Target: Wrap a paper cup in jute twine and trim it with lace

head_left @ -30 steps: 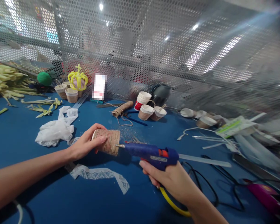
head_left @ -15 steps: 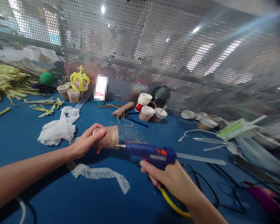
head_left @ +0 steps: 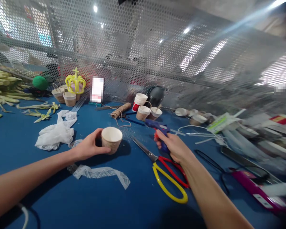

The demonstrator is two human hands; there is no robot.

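Note:
My left hand grips a twine-wrapped paper cup that stands upright on the blue table, its white mouth facing up. My right hand is closed around a blue hot glue gun, held farther out over the table with its nozzle pointing away to the left. Scissors with red and yellow handles lie flat just below that hand. A strip of white lace lies in front of the cup.
A perforated metal screen closes off the table's far side. Along it stand several wrapped cups, a twine spool, a yellow crown and green leaves. White cloth lies left; cables, glue sticks and a pink tool crowd the right.
The cup went from lying sideways in my left hand to standing upright on the table. My right hand carried the glue gun away from the cup, uncovering the scissors.

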